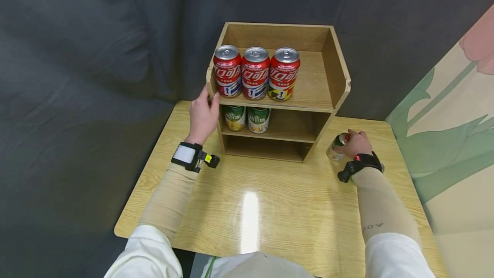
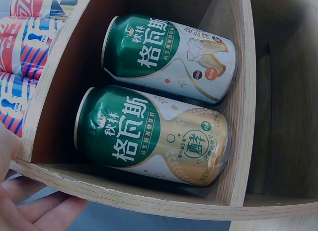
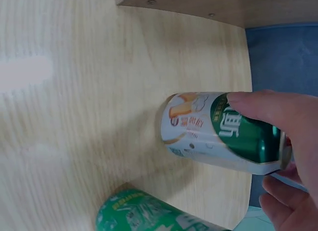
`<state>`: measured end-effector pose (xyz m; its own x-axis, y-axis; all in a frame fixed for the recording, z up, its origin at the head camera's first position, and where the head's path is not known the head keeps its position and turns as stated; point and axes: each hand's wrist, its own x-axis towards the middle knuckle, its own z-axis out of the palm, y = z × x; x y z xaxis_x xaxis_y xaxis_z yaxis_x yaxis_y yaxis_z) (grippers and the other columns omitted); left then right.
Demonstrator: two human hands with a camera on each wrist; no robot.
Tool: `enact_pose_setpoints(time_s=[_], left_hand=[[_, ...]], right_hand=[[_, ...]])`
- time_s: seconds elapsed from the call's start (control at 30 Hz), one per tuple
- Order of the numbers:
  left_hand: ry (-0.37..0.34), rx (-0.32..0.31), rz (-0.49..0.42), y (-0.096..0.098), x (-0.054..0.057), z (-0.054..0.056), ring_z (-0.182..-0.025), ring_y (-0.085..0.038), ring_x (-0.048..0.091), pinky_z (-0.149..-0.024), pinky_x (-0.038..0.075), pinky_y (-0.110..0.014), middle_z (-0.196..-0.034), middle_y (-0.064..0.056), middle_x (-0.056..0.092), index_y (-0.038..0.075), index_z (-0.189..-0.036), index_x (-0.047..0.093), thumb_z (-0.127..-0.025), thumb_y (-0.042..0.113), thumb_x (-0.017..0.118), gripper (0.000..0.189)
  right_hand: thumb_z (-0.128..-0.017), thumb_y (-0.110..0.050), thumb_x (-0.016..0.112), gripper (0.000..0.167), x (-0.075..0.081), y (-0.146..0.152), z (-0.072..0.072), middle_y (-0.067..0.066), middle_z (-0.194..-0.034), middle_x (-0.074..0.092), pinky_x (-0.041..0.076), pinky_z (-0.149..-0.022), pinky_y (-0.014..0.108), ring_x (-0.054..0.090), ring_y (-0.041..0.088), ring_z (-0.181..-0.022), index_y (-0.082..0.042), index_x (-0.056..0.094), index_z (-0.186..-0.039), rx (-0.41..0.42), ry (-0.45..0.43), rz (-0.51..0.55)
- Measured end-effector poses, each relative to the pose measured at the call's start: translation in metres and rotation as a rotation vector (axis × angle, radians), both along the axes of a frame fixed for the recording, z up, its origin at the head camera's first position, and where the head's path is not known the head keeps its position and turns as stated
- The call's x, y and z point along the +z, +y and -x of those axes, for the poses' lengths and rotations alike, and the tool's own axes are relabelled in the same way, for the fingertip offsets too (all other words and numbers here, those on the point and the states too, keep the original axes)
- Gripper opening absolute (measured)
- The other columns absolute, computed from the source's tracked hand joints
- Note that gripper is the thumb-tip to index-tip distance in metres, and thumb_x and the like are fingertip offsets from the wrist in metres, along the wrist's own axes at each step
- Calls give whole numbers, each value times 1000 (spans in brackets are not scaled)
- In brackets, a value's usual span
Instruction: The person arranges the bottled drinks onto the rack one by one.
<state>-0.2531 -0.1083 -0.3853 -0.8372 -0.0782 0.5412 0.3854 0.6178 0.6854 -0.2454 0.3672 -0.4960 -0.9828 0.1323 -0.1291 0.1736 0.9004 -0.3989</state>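
My right hand [image 1: 358, 144] grips a green-and-white drink can [image 1: 334, 152] on the table, right of a wooden shelf [image 1: 285, 107]. In the right wrist view, thumb and fingers close around the top part of this can [image 3: 198, 126]. My left hand [image 1: 203, 117] holds the shelf's left side panel, its thumb near the front edge. Three red cola cans [image 1: 255, 74] stand in a row on the top level, toward the left. Below them, two green-topped cans [image 2: 154, 136] stand side by side on the middle level.
Another green can [image 3: 144, 213] stands near the gripped one in the right wrist view. The shelf's bottom compartment [image 1: 266, 147] holds no can that I can see. Dark curtains [image 1: 96, 76] hang behind the wooden table [image 1: 293, 200]; a floral-patterned surface [image 1: 459, 140] lies at the right.
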Motion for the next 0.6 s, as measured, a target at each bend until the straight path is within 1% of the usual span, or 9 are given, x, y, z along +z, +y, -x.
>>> enact_pose_setpoints(time_s=[0.03, 0.1, 0.2, 0.33, 0.4, 0.47, 0.6], left_hand=[[0, 1, 1, 0, 0, 0, -108, -37, 65, -87, 49, -53, -121, -20, 68, 1, -130, 59, -106, 20, 56, 31], [-1, 0, 1, 1, 0, 1, -108, -37, 65, -86, 49, -53, -120, -20, 68, 1, -130, 59, -106, 20, 55, 31], [-6, -1, 0, 1, 0, 1, -108, -36, 65, -86, 50, -52, -121, -20, 68, 1, -129, 59, -106, 20, 55, 30], [-8, -3, 0, 1, -1, 0, -107, -36, 66, -85, 50, -52, -120, -20, 68, 1, -129, 59, -106, 19, 55, 30], [-7, -3, -3, 1, -1, 0, -106, -36, 66, -84, 50, -52, -119, -20, 68, 1, -129, 59, -106, 20, 55, 30], [-6, -3, -4, 0, -1, 0, -104, -36, 66, -82, 49, -52, -118, -20, 68, 1, -128, 59, -106, 20, 55, 29], [-4, 2, -2, 0, -1, 1, -100, -37, 66, -80, 48, -52, -114, -20, 68, 1, -126, 60, -106, 21, 55, 29]], right_hand=[[-84, -29, 81, 86, -2, -2, -1, 40, -124, 38, 44, -92, 63, 47, 54, -107, 12, 39, -146, -5, 4, 1], [-83, -27, 82, 76, -4, -5, -3, 35, -117, 38, 45, -88, 61, 47, 50, -102, 11, 45, -137, -19, 11, 27], [-82, -24, 83, 65, -9, -10, -3, 32, -113, 45, 46, -83, 58, 51, 49, -99, 10, 45, -123, -27, 20, 41], [-81, -23, 85, 59, -14, -16, -5, 30, -105, 59, 49, -77, 55, 59, 48, -94, 5, 45, -115, -15, 32, 35], [-79, -23, 86, 59, -17, -18, -7, 29, -102, 62, 50, -74, 54, 61, 48, -91, 3, 45, -112, -2, 66, 35], [-77, -22, 86, 58, -23, -21, -10, 29, -100, 62, 49, -73, 55, 62, 47, -88, 2, 46, -110, 22, 120, 25], [-74, -18, 88, 61, -34, -32, -19, 29, -102, 56, 48, -75, 58, 60, 49, -90, 1, 45, -112, 46, 222, 18]])
